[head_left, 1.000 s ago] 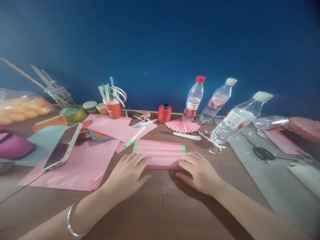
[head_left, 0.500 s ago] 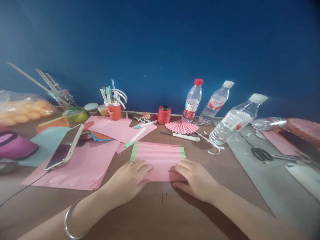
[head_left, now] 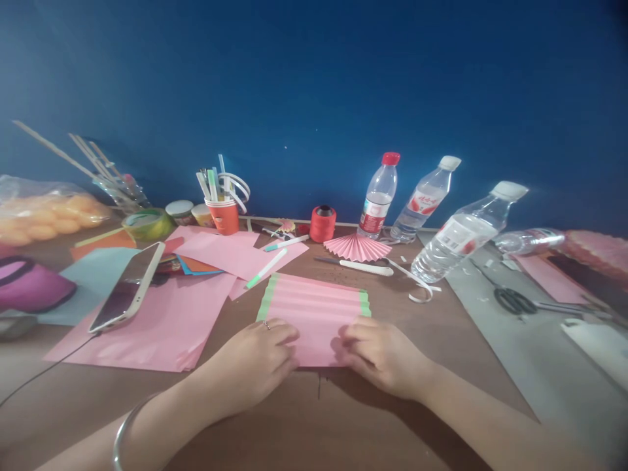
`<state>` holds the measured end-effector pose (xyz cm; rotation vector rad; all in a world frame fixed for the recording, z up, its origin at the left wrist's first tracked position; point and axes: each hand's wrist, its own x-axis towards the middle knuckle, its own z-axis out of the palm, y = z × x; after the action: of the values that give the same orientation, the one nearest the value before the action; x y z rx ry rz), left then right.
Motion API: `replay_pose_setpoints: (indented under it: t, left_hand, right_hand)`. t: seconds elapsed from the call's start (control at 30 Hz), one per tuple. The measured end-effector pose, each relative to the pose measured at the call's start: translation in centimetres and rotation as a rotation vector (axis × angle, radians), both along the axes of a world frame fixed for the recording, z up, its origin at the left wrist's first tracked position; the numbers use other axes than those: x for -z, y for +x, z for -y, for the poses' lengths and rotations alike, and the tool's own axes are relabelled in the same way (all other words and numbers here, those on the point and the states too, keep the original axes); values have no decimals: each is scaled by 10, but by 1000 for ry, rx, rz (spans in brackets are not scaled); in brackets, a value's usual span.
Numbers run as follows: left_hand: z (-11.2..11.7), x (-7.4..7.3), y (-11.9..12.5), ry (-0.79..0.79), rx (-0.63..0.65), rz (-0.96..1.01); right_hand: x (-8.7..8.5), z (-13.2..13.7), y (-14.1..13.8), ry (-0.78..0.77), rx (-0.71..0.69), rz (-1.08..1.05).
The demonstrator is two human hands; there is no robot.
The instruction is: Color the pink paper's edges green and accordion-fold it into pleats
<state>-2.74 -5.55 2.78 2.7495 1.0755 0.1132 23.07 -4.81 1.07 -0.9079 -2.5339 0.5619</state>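
A pink paper (head_left: 318,330) with green side borders lies on the table in front of me, its far part creased into several crosswise pleats. My left hand (head_left: 265,356), with a ring on one finger, has its fingers curled over the paper's near left side. Opposite it, my right hand (head_left: 380,353) grips the near right side, fingers bent and thumb by the near edge. The fingertips partly hide both near corners. Just beyond the paper sit a pleated pink fan (head_left: 358,247), a white-handled craft knife (head_left: 366,268) and a green-tipped marker (head_left: 266,269).
Water bottles (head_left: 461,232) stand at the back right, near a red thread spool (head_left: 322,224). Scissors (head_left: 515,301) rest on a grey mat (head_left: 495,347). Left are a phone (head_left: 128,288) on pink sheets (head_left: 196,327), a red cup of markers (head_left: 223,217) and green tape (head_left: 147,224).
The pink paper has slid slightly toward me, and its near edge is lower in view. Both hands have come nearer with it, their fingers more curled than before.
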Motion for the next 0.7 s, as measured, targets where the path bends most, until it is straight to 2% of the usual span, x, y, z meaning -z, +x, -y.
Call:
replay_pose_setpoints:
  t: [0.13,0.3,0.37,0.57,0.63,0.7]
  left_hand:
    - [-1,3,0,-64,-77,81]
    - [-2,5,0,-133,-134,92]
    - [-1,4,0,-125,-127,67]
    - [5,-3,3,-215,-107,76]
    - [6,-5,4,-234,-108,87]
    - [5,-7,5,-220,-109,76]
  right_hand:
    - [-4,0,-2,-233,161,-112]
    - [-4,-7,4,-376,253,-186]
    - [-2,-10,7,-396,253,-221]
    - [6,-15,9,-265,214,-239]
    - [9,-17,10,-315,216,-279]
    - [15,-21,13,-432,247,-388]
